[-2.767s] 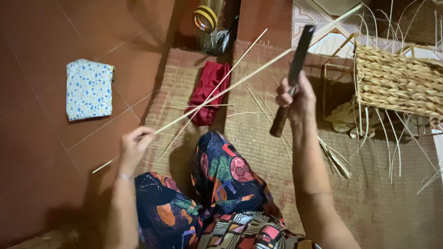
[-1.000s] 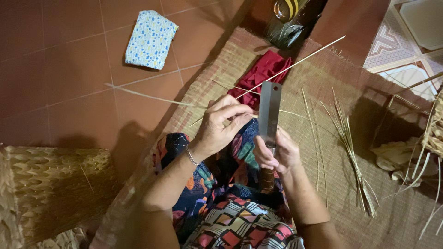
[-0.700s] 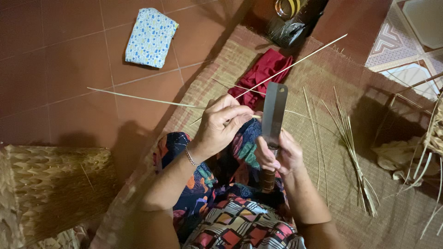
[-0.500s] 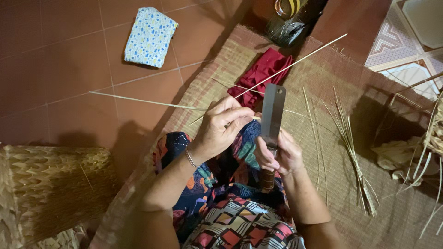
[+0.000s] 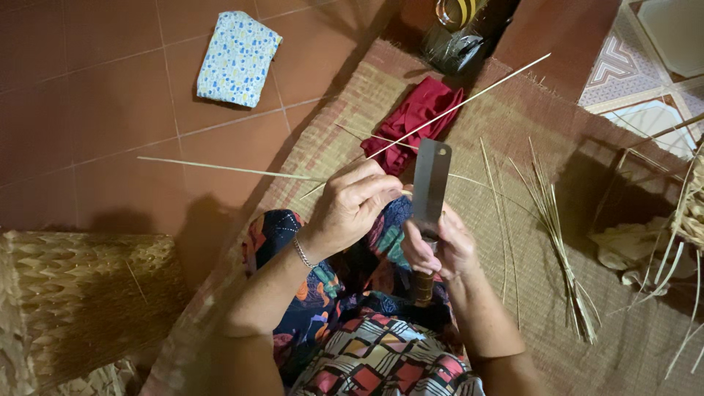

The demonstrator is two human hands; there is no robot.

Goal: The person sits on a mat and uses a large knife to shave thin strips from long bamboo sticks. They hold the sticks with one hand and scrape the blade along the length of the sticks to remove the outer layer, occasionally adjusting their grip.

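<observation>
Nearest, patterned clothing (image 5: 367, 345) in reds, blues and cream, filling the lower middle of the head view. Just above, right hand (image 5: 440, 246) wrapped tight around the dark handle of a cleaver (image 5: 429, 187), flat grey blade upright and pointing away. Beside it, left hand (image 5: 352, 205), fingers pressed together and pinching a thin pale cane strip (image 5: 469, 99) right at the blade's edge; a bracelet at the wrist. From the pinch, one length of strip slanting up and right over the mat, another pale sliver (image 5: 220, 167) reaching left across the tiles. Underneath, a woven straw mat (image 5: 513, 132), tan with darker borders. At lower left, a woven basket (image 5: 81, 293), close to the knee. To the right, a loose bundle of cut strips (image 5: 561, 242) fanned on the mat, with pale crumpled material and the splayed ends of another wickerwork piece at the frame's edge. Further off, a crumpled red cloth (image 5: 422, 121) on the mat, under the slanting strip. Beyond, a folded blue-flowered cloth (image 5: 238, 59) on red-brown floor tiles (image 5: 95, 88). Farthest, at top, a dark bag (image 5: 458, 44) with a yellow-striped roll, partly cut off.
</observation>
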